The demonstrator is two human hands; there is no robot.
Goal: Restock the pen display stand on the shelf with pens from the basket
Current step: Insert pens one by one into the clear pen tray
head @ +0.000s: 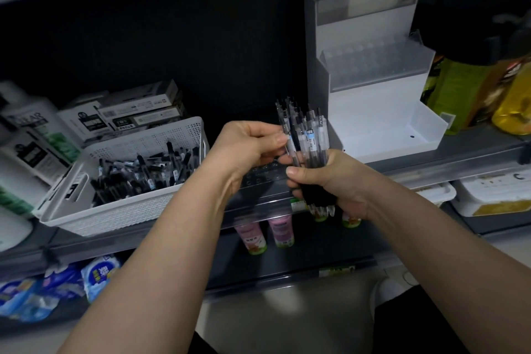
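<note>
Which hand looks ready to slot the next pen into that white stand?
The left hand: it pinches one clear pen, while the right hand grips the pen bundle near the white plastic display stand.

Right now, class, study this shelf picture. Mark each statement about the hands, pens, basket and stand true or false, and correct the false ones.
1. The right hand grips a bundle of pens held roughly upright. True.
2. The white basket is empty. False: many loose pens lie in it.
3. The left hand pinches one pen at the bundle's edge. True.
4. The pen display stand stands left of the basket. False: it stands to the basket's right on the same shelf.
5. The stand's clear rack is packed with pens. False: no pens show in it.
</note>
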